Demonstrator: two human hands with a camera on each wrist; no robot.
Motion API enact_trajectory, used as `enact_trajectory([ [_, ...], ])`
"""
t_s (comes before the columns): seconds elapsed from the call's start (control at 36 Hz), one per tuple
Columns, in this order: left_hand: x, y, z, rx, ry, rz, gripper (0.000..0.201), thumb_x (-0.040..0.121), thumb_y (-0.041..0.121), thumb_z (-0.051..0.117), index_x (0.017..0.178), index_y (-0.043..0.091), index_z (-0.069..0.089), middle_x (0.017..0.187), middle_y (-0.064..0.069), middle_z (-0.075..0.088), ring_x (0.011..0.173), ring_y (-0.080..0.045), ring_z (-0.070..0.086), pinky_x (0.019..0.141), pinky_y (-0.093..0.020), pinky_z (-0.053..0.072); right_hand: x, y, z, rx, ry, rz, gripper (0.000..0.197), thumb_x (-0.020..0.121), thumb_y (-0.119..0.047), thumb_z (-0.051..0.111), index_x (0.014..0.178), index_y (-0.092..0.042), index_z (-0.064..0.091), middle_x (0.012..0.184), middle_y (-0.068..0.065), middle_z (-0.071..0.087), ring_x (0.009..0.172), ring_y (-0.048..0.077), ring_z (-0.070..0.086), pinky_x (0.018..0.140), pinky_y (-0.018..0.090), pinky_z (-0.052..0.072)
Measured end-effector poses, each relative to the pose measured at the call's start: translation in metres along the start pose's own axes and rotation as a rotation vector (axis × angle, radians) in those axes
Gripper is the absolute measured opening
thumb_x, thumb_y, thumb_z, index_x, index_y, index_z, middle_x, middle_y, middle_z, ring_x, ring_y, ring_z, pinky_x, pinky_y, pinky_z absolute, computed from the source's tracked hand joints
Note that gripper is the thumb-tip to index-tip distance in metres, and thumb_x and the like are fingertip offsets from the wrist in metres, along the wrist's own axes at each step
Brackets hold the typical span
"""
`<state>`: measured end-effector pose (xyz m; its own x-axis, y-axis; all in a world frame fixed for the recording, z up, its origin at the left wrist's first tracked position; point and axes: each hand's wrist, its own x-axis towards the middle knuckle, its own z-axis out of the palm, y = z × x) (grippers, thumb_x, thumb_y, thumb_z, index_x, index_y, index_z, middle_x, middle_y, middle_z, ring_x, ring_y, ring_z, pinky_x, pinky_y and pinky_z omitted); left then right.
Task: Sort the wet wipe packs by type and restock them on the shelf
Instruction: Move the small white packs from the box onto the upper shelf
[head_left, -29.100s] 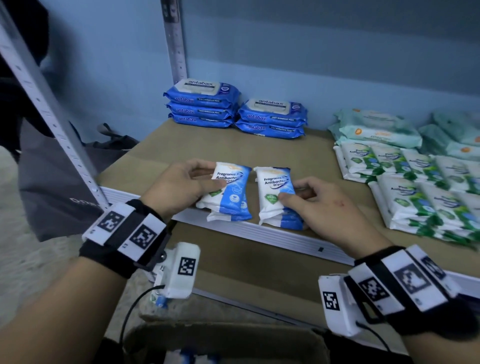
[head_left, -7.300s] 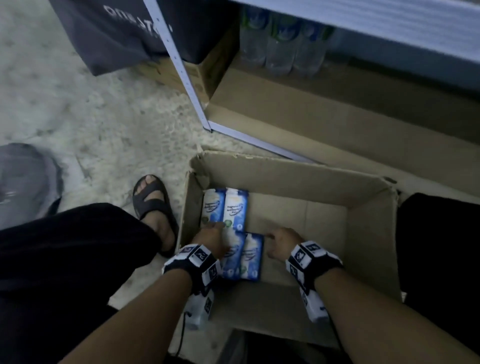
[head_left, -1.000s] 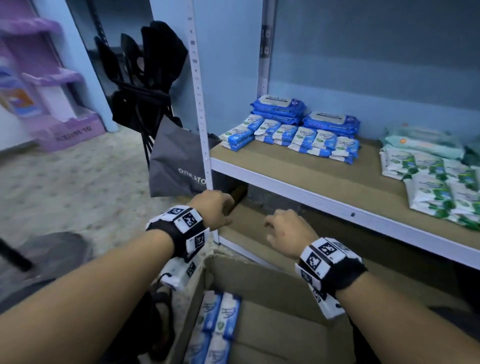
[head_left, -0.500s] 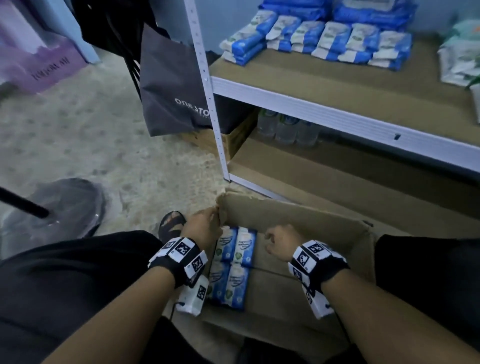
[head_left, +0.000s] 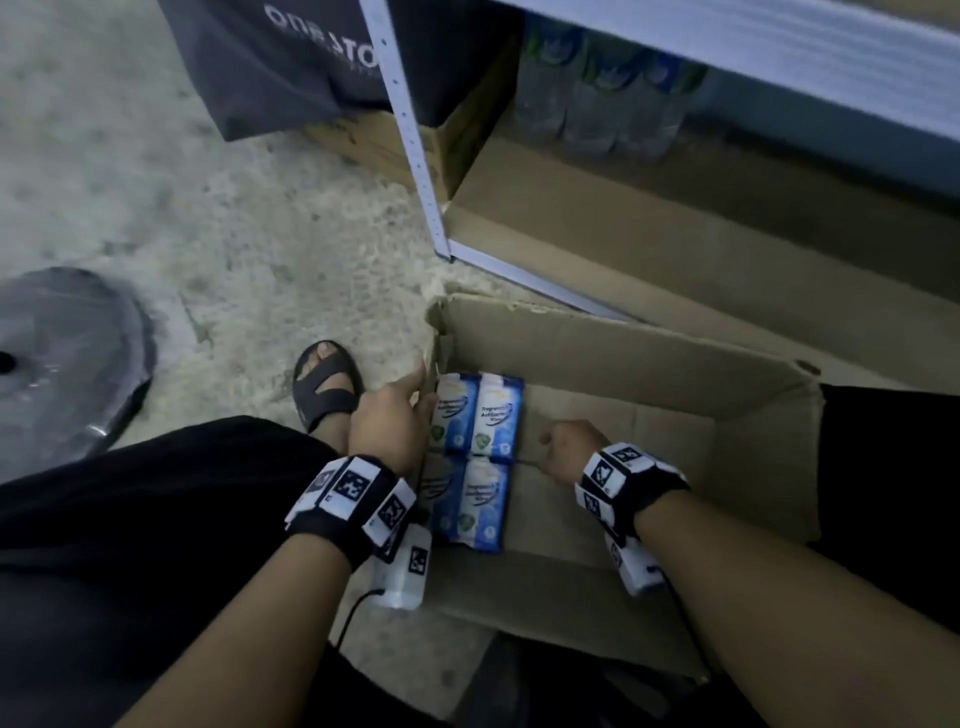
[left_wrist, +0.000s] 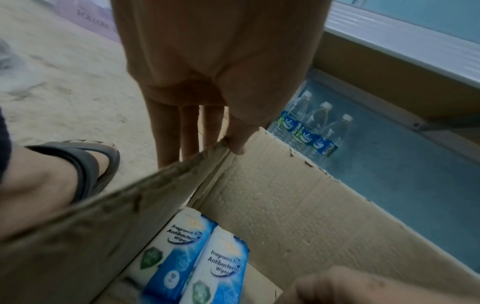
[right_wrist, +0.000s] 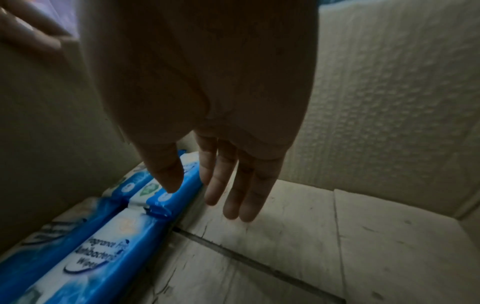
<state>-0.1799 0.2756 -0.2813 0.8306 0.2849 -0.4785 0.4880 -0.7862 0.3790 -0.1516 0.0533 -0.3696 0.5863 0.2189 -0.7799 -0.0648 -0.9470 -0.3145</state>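
Several blue-and-white antibacterial wipe packs lie flat in two pairs along the left wall of an open cardboard box on the floor. My left hand holds that left wall near the far corner. In the left wrist view the left hand has its thumb inside the box and straight fingers outside, above the packs. My right hand reaches down inside the box. The right wrist view shows the right hand open, thumb over the far right pack, fingers beside its edge.
The rest of the box floor holds nothing. A white shelf upright stands just beyond the box, with water bottles on the low shelf behind it. A dark bag, my sandalled foot and a dark round base are at left.
My view has tipped down from the shelf to the box. Both hands came down from in front of the shelf; the left took the box wall, the right went in beside the packs.
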Motion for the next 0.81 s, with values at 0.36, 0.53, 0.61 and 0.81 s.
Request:
enact_trajectory([
  [0.36, 0.011, -0.008, 0.005, -0.038, -0.037, 0.115, 0.051, 0.099, 0.036, 0.052, 0.148, 0.036, 0.039, 0.111, -0.006, 0.072, 0.106, -0.027, 0.062, 0.083, -0.041, 0.051, 0.068, -0.032, 0.028, 0.224, 0.046, 0.080, 0.044, 0.093, -0.039, 0.063, 0.111, -0.001, 0.051, 0.103, 0.011, 0.059, 0.085, 0.026, 0.059, 0.057, 0.025, 0.042],
  [0.53, 0.013, -0.008, 0.002, -0.035, -0.048, 0.128, 0.052, 0.099, 0.037, 0.053, 0.148, 0.036, 0.039, 0.103, -0.004, 0.073, 0.096, -0.021, 0.065, 0.079, -0.037, 0.050, 0.081, -0.035, 0.037, 0.533, 0.108, 0.230, 0.053, 0.086, -0.031, 0.073, 0.119, 0.001, 0.047, 0.104, 0.007, 0.058, 0.098, 0.029, 0.063, 0.070, 0.030, 0.048],
  [0.61, 0.014, -0.008, 0.002, -0.041, -0.056, 0.129, 0.052, 0.098, 0.038, 0.054, 0.148, 0.037, 0.039, 0.102, -0.003, 0.074, 0.096, -0.022, 0.066, 0.078, -0.041, 0.052, 0.088, -0.038, 0.041, 0.620, 0.100, 0.260, 0.032, 0.081, -0.028, 0.074, 0.093, -0.006, 0.055, 0.083, 0.008, 0.062, 0.068, 0.022, 0.062, 0.056, 0.026, 0.047],
  [0.81, 0.016, -0.009, 0.005, -0.096, -0.050, 0.119, 0.053, 0.096, 0.037, 0.058, 0.147, 0.036, 0.042, 0.106, -0.003, 0.073, 0.100, -0.020, 0.066, 0.081, -0.039, 0.053, 0.091, -0.040, 0.039, 0.732, 0.085, 0.222, 0.028, 0.079, -0.020, 0.071, 0.060, -0.013, 0.052, 0.055, 0.002, 0.053, 0.048, 0.019, 0.050, 0.045, 0.020, 0.036],
])
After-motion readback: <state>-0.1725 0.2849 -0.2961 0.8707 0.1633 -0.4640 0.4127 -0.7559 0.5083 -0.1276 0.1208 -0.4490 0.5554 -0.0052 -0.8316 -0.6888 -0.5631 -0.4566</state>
